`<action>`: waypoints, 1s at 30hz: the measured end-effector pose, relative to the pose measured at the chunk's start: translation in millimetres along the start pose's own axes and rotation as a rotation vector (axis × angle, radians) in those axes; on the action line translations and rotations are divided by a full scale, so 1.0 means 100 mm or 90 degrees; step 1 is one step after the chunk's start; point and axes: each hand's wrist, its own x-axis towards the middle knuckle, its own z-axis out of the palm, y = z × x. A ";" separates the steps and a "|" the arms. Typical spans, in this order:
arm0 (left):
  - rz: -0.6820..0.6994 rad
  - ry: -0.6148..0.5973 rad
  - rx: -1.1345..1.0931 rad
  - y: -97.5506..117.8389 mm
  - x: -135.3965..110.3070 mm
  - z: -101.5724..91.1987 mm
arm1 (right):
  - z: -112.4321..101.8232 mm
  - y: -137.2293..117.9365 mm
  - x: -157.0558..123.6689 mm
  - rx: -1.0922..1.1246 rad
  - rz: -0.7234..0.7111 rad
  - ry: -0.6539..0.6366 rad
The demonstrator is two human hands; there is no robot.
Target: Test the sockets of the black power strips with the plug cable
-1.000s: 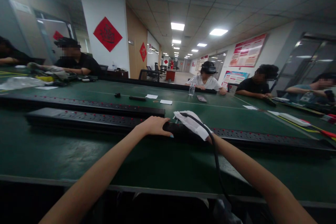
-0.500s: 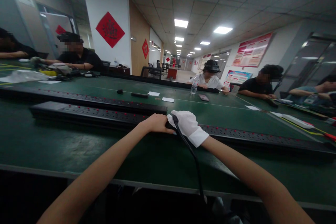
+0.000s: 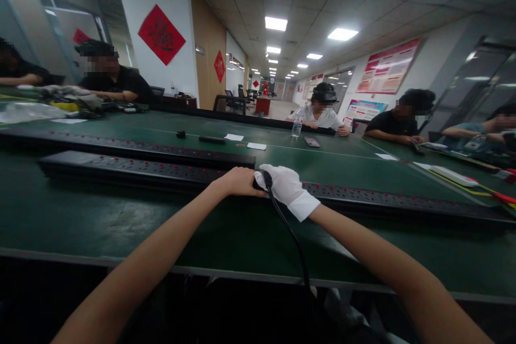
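A long black power strip (image 3: 133, 166) with rows of sockets and red spots lies across the green table. My bare left hand (image 3: 238, 181) is wrapped over it, fingers on its far side and thumb towards me. Right beside it, my right hand (image 3: 281, 185), in a white glove, is closed on the thick end of a black cable (image 3: 291, 231). From there the cable hangs down over the table's front edge. More black socket strip (image 3: 382, 200) runs to the right of the glove. My hands hide whether both stretches are one piece and where the cable's end meets the strip.
Behind lies another black strip (image 3: 121, 142). Farther back are a short black bar (image 3: 212, 140), white papers (image 3: 256, 146) and a water bottle (image 3: 297, 126). A white strip (image 3: 453, 176) lies at right. Several people sit around the table.
The whole view has shifted slightly. Both hands keep the same hold on strip and cable. The cable's end stands a little more upright in the gloved hand.
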 end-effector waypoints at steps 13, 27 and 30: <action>0.018 -0.001 -0.021 -0.01 -0.01 0.00 | 0.14 0.30 0.25 0.129 0.026 -0.040; 0.024 -0.002 -0.013 0.00 -0.01 -0.01 | -0.03 0.35 0.22 0.124 -0.019 -0.129; 0.023 -0.001 -0.011 0.00 0.00 0.00 | -0.03 0.23 0.15 0.068 -0.007 -0.086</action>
